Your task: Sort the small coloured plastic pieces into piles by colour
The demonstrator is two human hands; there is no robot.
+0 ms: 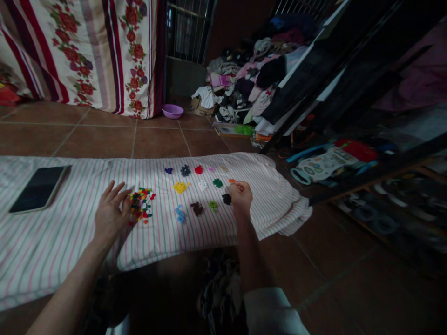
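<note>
My left hand [113, 209], its fingers apart, touches the left edge of a mixed pile of small coloured pieces [142, 204] on a striped cloth [160, 242]. My right hand [240, 193] is closed at the right end of several single-colour piles, its fingertips at an orange bit [232, 180]. Whether it grips the orange bit is too small to tell. Black pieces [226, 199] lie just left of that hand. Yellow [180, 187], light blue [180, 214], brown [197, 208], red [198, 170] and dark green [217, 183] piles lie between my hands.
A phone [39, 188] lies on the cloth at the far left. Beyond, on the tiled floor, stand a purple basin [172, 111] and a heap of clothes [254, 79]. A dark rack [377, 172] rises at the right, with a curtain [98, 56] at the back left.
</note>
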